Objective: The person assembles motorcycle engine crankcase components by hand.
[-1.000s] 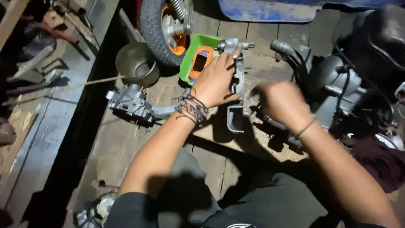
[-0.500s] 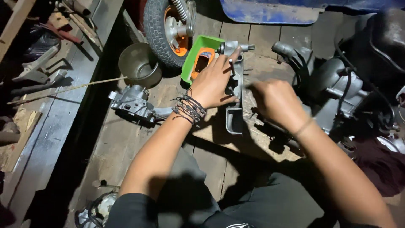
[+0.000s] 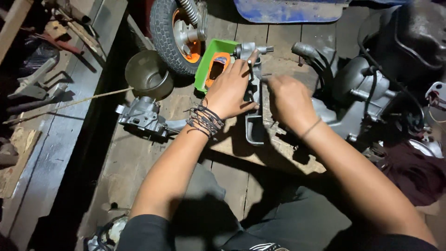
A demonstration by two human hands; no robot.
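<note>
My left hand [image 3: 231, 90] is closed around the grey metal casting [image 3: 254, 107], whose long axis points away from me, and my half-curled right hand [image 3: 289, 100] touches its right side.

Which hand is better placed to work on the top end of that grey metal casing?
Probably right: the right hand is beside the grey metal casing with fingers free, while the left hand lies over it, pinning it.

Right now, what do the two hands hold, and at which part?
The left hand grips the grey metal casting at its upper end. The right hand is closed beside it; what it holds cannot be told.
</note>
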